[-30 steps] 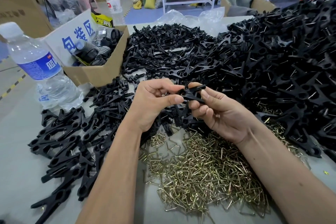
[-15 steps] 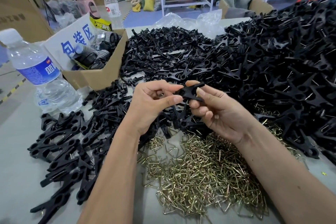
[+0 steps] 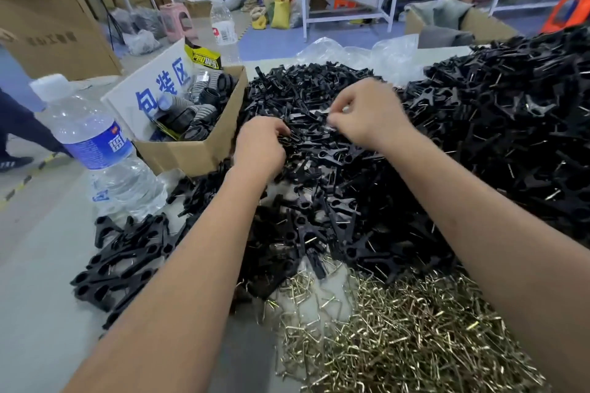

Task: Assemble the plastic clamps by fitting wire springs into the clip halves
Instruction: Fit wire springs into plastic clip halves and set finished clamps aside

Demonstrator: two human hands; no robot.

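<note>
Two bare hands reach into one big heap of black clip halves that fills the middle of the worktop; the halves are far too many to count. Each is a flat black plastic piece with a round hole and forked legs. The left hand has its fingers curled down into the heap at 11 o'clock; motion blur hides what they grasp. The right hand, at 12 o'clock, has curled fingers too, and whether they pinch a piece cannot be told. One pile of brass-coloured wire springs, bent into angular loops, lies at 5 o'clock. A taller mound of assembled clamps rises at 2 o'clock. One water bottle stands at 9 o'clock, beside one cardboard box.
</note>
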